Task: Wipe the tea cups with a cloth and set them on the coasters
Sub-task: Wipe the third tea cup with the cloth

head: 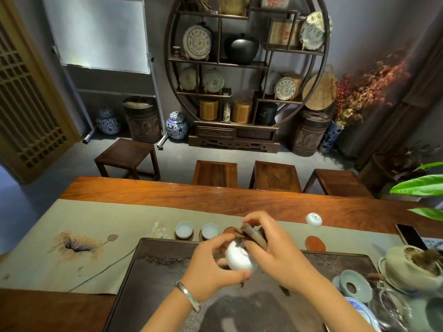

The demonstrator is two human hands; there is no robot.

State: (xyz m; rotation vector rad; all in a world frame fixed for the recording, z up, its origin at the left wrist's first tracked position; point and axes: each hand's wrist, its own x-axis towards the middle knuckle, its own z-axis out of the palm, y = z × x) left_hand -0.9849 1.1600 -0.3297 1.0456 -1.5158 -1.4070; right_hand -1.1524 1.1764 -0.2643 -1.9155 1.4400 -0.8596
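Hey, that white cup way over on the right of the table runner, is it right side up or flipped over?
Flipped over. The white cup on the table runner shows its round foot ring on top, with no open mouth visible, unlike the two upright cups on coasters.

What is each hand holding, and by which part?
Left hand grips the cup round its side; right hand holds the cloth bunched in its fingers.

1 head view looks forward and down, near over the table (215, 195).
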